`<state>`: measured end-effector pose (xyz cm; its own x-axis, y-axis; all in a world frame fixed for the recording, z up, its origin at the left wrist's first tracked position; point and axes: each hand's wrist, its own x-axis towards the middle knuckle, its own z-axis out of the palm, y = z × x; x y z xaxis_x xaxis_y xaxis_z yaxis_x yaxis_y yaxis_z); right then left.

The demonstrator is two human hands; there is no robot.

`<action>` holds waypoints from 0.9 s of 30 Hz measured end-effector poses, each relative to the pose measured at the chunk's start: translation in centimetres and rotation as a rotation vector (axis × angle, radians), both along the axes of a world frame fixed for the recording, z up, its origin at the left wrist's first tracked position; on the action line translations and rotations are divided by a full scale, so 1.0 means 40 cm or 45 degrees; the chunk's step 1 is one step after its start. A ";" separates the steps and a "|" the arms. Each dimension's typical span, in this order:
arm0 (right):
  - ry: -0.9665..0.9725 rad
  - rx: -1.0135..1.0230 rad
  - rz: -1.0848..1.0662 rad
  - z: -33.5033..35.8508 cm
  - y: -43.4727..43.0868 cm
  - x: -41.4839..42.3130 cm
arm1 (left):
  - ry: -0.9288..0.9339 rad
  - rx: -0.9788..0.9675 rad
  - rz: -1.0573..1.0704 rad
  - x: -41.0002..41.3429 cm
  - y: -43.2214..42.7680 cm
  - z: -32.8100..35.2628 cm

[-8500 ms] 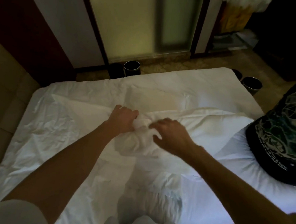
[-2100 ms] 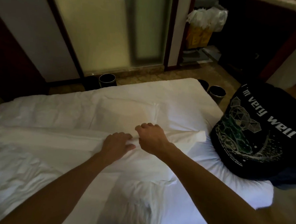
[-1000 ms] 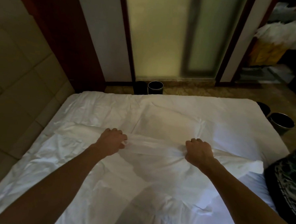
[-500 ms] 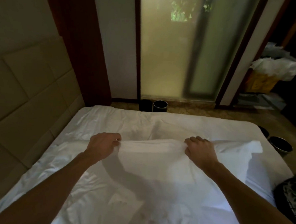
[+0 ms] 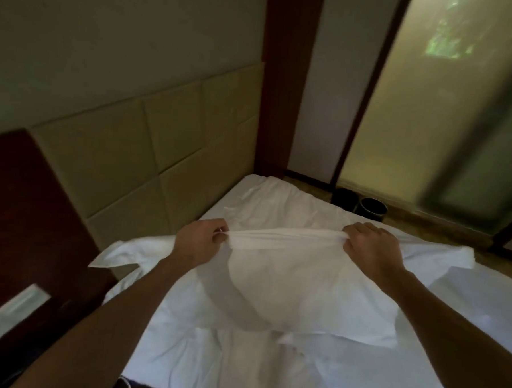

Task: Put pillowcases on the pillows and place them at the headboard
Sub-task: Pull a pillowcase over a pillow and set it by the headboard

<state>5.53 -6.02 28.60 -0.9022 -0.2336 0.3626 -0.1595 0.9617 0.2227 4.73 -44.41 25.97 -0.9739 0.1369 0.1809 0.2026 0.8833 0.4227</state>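
Head view, single frame.

- The left hand (image 5: 200, 241) is pinching the upper hem of the white pillowcase (image 5: 279, 239), thumb and fingers clamped together on the cloth.
- The right hand (image 5: 370, 250) is gripping the same hem, fingers curled down over it. The cloth is pulling taut between the two hands.
- The pillow (image 5: 288, 287), apparently already cased, is hanging below the hem over the middle of the bed (image 5: 239, 371). Its lower edge is sagging toward the sheet; contact cannot be told.
- The padded headboard (image 5: 137, 164) is running along the bed's left edge. The pillow's long axis is running hand to hand, its left flap reaching to the headboard edge.
- The left hand is nearer the headboard.
- Judgement: placing calls for a carry leftward and a turn to lay the long side along the headboard.
- Two dark bins (image 5: 371, 208) are standing beyond the far edge, by the glass door (image 5: 430, 120).
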 end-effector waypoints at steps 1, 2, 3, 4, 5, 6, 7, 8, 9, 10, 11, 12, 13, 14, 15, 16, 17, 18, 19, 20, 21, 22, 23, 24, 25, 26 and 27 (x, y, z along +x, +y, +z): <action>0.010 0.017 0.029 0.004 -0.025 -0.021 | 0.014 0.015 0.047 0.009 -0.021 0.001; 0.020 0.029 0.057 0.008 -0.050 -0.038 | 0.022 0.023 0.097 0.017 -0.039 0.001; 0.031 0.031 0.082 0.011 -0.072 -0.054 | 0.026 0.025 0.146 0.023 -0.057 -0.001; 0.037 0.023 0.101 0.013 -0.095 -0.068 | 0.026 0.022 0.186 0.028 -0.075 -0.004; 0.033 0.013 0.117 0.011 -0.117 -0.080 | 0.023 0.026 0.218 0.031 -0.092 -0.007; 0.033 0.009 0.136 0.008 -0.136 -0.094 | 0.018 0.034 0.243 0.032 -0.109 -0.007; 0.041 0.008 0.161 0.007 -0.153 -0.111 | 0.011 0.035 0.263 0.031 -0.125 -0.006; 0.051 0.007 0.192 0.006 -0.169 -0.131 | 0.003 0.030 0.282 0.028 -0.141 -0.005; 0.059 0.003 0.229 0.006 -0.187 -0.151 | -0.004 0.021 0.305 0.024 -0.156 -0.004; 0.066 -0.007 0.270 0.004 -0.205 -0.175 | -0.014 0.012 0.336 0.021 -0.173 -0.004; 0.077 -0.019 0.315 -0.001 -0.226 -0.203 | -0.024 0.005 0.370 0.018 -0.189 -0.005; 0.086 -0.027 0.358 -0.007 -0.248 -0.233 | -0.031 -0.010 0.402 0.014 -0.205 -0.009; 0.091 -0.029 0.402 -0.017 -0.270 -0.267 | -0.036 -0.036 0.438 0.008 -0.221 -0.014; 0.091 -0.028 0.448 -0.029 -0.294 -0.305 | -0.038 -0.067 0.481 0.001 -0.236 -0.019; 0.083 -0.031 0.496 -0.043 -0.319 -0.345 | -0.041 -0.093 0.531 -0.007 -0.249 -0.026; 0.059 -0.041 0.538 -0.060 -0.343 -0.386 | -0.040 -0.120 0.580 -0.015 -0.261 -0.036; 0.028 -0.055 0.583 -0.080 -0.367 -0.425 | -0.044 -0.148 0.628 -0.022 -0.271 -0.052; -0.003 -0.068 0.631 -0.103 -0.391 -0.466 | -0.051 -0.175 0.671 -0.030 -0.278 -0.071; -0.040 -0.071 0.674 -0.132 -0.413 -0.508 | -0.066 -0.194 0.714 -0.041 -0.285 -0.095; -0.081 -0.065 0.707 -0.162 -0.432 -0.549 | -0.079 -0.207 0.752 -0.053 -0.291 -0.122; -0.127 -0.064 0.732 -0.196 -0.447 -0.590 | -0.081 -0.218 0.785 -0.069 -0.294 -0.151; -0.183 -0.070 0.750 -0.231 -0.455 -0.629 | -0.082 -0.242 0.810 -0.086 -0.291 -0.177; -0.238 -0.076 0.764 -0.269 -0.459 -0.668 | -0.089 -0.275 0.818 -0.105 -0.285 -0.204; -0.301 -0.072 0.765 -0.303 -0.460 -0.706 | -0.094 -0.316 0.806 -0.124 -0.275 -0.228; -0.356 -0.062 0.761 -0.332 -0.458 -0.746 | -0.088 -0.366 0.785 -0.149 -0.263 -0.248; -0.401 -0.053 0.764 -0.358 -0.454 -0.797 | -0.071 -0.411 0.772 -0.187 -0.247 -0.266; -0.429 -0.053 0.775 -0.374 -0.453 -0.831 | -0.067 -0.430 0.769 -0.210 -0.237 -0.275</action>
